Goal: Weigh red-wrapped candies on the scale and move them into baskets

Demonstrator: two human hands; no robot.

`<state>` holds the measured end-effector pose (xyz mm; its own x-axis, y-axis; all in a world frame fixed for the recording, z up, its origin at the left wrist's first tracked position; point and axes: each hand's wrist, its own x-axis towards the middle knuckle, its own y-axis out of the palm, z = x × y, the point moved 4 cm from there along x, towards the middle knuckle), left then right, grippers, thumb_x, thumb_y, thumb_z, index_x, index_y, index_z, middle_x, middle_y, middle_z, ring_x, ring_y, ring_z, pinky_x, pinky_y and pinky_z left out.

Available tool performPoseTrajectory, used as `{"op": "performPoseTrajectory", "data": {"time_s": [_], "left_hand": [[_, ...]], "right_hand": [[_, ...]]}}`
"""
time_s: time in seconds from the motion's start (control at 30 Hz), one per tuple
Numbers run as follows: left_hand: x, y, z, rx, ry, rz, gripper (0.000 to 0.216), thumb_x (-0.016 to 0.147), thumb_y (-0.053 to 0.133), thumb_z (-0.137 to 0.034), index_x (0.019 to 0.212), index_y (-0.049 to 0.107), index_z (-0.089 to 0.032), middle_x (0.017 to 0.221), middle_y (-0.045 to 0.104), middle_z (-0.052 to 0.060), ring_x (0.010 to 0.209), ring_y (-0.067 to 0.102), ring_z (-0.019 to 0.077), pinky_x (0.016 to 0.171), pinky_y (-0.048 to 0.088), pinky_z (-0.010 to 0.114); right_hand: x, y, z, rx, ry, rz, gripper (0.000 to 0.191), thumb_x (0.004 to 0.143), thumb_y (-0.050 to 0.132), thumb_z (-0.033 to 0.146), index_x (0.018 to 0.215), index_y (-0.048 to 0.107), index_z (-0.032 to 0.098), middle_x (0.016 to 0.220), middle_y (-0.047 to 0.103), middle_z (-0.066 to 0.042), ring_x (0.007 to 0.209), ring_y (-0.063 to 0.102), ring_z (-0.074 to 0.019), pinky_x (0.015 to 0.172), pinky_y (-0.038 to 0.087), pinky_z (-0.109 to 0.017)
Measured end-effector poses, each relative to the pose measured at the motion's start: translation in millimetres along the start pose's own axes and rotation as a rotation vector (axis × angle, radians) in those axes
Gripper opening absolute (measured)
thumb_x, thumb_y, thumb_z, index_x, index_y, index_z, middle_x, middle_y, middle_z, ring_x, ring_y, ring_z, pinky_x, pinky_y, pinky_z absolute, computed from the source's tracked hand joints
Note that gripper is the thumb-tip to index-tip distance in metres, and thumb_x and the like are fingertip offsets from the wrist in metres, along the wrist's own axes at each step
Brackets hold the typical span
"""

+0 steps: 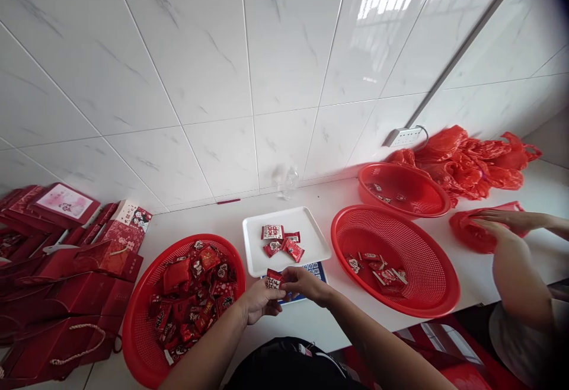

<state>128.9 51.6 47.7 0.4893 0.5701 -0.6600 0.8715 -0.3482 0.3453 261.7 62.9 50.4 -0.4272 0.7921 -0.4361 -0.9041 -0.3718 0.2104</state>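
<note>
Pinched in my left hand (256,302) is a small red wrapped candy (274,279) with dark characters on a pale patch. My right hand (307,287) meets it from the other side, fingers closed at the candy's right edge. Just beyond both hands lies a white tray (253,242) with several red candy packets (293,250) on it. Under the tray's near edge shows the blue key panel (316,269) of a scale, partly covered by my hands. To the left stands a red plastic basket (138,313) full of wrapped candies (195,304).
Right of the tray, a red basket (431,259) holds a few packets; another basket (368,179) stands behind it. Red gift boxes (102,253) are piled at far left. A co-worker's hands (502,221) press a red plastic bag (462,233). A power strip (403,136) is by the wall.
</note>
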Motion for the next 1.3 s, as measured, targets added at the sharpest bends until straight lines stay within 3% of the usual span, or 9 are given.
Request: {"op": "performPoseTrajectory", "data": {"time_s": [0.17,0.3,0.43,0.57,0.7,0.9,1.03,1.17,1.3], "left_hand": [[-0.6,-16.2,-3.0,-0.138,0.078,-0.281,0.038,0.058,0.077,-0.021,0.089,0.055,-0.018,0.072,0.063,0.000,0.049,0.054,0.0076,0.049,0.040,0.019],[-7.1,-18.4,-4.0,-0.162,0.060,-0.259,0.029,0.068,0.070,-0.031,0.090,0.055,-0.018,0.077,0.063,0.002,0.055,0.057,0.0100,0.052,0.043,0.022],[-15.9,-19.6,-1.1,-0.187,0.080,-0.236,0.029,0.073,0.064,-0.037,0.094,0.054,-0.019,0.091,0.063,0.004,0.062,0.059,0.0113,0.055,0.045,0.024],[-20.8,-12.1,3.0,0.005,0.107,-0.164,0.033,0.073,0.064,-0.039,0.097,0.055,-0.018,0.088,0.064,0.005,0.059,0.057,0.0099,0.052,0.041,0.021],[-22.3,0.5,7.5,0.197,0.117,-0.074,0.036,0.070,0.064,-0.043,0.092,0.056,-0.014,0.077,0.065,0.005,0.052,0.052,0.0087,0.048,0.036,0.021],[-29.0,-6.2,6.8,0.160,0.194,-0.155,0.037,0.068,0.065,-0.042,0.089,0.053,-0.015,0.074,0.063,0.002,0.052,0.047,0.0065,0.051,0.034,0.021],[-37.9,-11.0,8.0,0.113,0.183,-0.166,0.034,0.067,0.064,-0.041,0.087,0.054,-0.015,0.072,0.060,0.000,0.052,0.044,0.0053,0.052,0.033,0.020],[-49.3,-30.8,7.6,0.074,0.202,-0.266,0.030,0.068,0.061,-0.042,0.081,0.054,-0.016,0.066,0.056,-0.002,0.051,0.043,0.0056,0.050,0.031,0.019],[-65.7,-82.5,1.9,0.291,0.231,-0.521,0.025,0.074,0.051,-0.041,0.081,0.054,-0.017,0.067,0.057,-0.001,0.060,0.052,0.0119,0.056,0.038,0.021]], "right_hand": [[15.3,-28.3,-0.4,0.042,-0.064,-0.386,0.027,0.062,0.071,0.026,0.085,0.060,0.016,0.069,0.062,0.001,0.060,0.057,-0.0110,0.061,0.046,-0.027],[17.5,-40.1,5.5,-0.066,-0.136,-0.488,0.042,0.065,0.067,0.027,0.106,0.059,0.021,0.084,0.066,-0.001,0.072,0.060,-0.0150,0.068,0.048,-0.029],[4.7,-43.7,9.7,-0.278,-0.127,-0.585,0.040,0.072,0.059,0.032,0.110,0.058,0.022,0.079,0.067,-0.002,0.068,0.060,-0.0172,0.065,0.047,-0.031],[-7.8,-25.3,7.2,-0.332,-0.181,-0.455,0.034,0.073,0.059,0.033,0.104,0.061,0.021,0.097,0.066,-0.005,0.081,0.061,-0.0189,0.072,0.046,-0.031],[-13.1,5.3,-2.7,-0.328,-0.195,-0.188,0.027,0.072,0.060,0.030,0.097,0.061,0.020,0.083,0.067,-0.002,0.077,0.061,-0.0178,0.068,0.045,-0.029],[-18.5,13.2,-9.3,-0.136,-0.072,-0.215,0.016,0.069,0.062,0.029,0.072,0.050,0.019,0.056,0.058,0.004,0.053,0.052,-0.0111,0.050,0.040,-0.024],[-22.3,21.2,-6.6,-0.038,-0.041,-0.152,0.019,0.067,0.062,0.029,0.073,0.049,0.018,0.059,0.060,0.004,0.054,0.053,-0.0102,0.054,0.041,-0.025],[-24.6,27.4,-2.7,-0.063,-0.003,-0.106,0.015,0.068,0.062,0.028,0.074,0.053,0.018,0.061,0.061,0.003,0.057,0.053,-0.0104,0.057,0.040,-0.026],[-26.1,14.2,-2.8,-0.100,0.008,-0.203,0.017,0.066,0.063,0.029,0.076,0.056,0.017,0.061,0.059,0.004,0.059,0.053,-0.0114,0.058,0.040,-0.026]]}}
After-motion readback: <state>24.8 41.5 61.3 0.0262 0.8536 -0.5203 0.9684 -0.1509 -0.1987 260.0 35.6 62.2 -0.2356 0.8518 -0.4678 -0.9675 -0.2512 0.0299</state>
